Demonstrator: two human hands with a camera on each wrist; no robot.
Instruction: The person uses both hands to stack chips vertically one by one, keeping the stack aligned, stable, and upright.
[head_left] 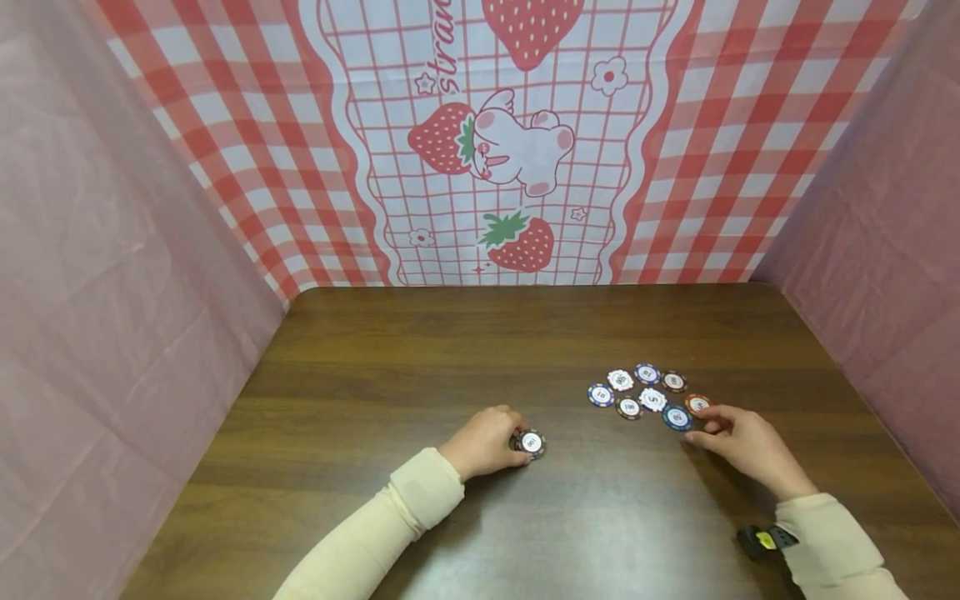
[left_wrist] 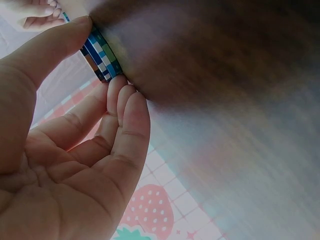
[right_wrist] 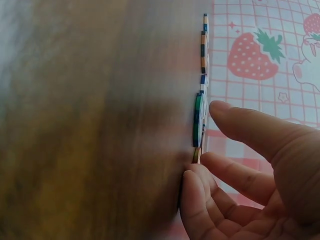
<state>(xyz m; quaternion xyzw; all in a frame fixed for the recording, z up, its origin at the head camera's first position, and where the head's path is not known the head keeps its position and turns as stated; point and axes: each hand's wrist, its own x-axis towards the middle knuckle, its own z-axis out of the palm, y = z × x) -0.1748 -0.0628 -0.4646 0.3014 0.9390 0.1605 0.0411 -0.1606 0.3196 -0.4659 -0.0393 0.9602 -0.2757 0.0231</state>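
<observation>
My left hand (head_left: 487, 442) grips a short stack of poker chips (head_left: 532, 443) at the table's middle, thumb on one side and fingertips on the other. In the left wrist view the striped rims of the stack (left_wrist: 104, 56) show between thumb and fingers; the top chip has a white centre. Over to the right, my right hand (head_left: 750, 446) is at the edge of a loose group of chips. Its fingers touch the red chip (head_left: 698, 404), while the thumb lies beside the blue-green chip (head_left: 678, 417), apart from the fingers.
Several more chips lie flat close together, among them a white chip (head_left: 652, 400), a blue chip (head_left: 601, 395) and a dark chip (head_left: 629, 407). The brown wooden table (head_left: 420, 350) ends at a strawberry-print cloth (head_left: 517, 242). Pink cloth (head_left: 112, 250) hangs at both sides.
</observation>
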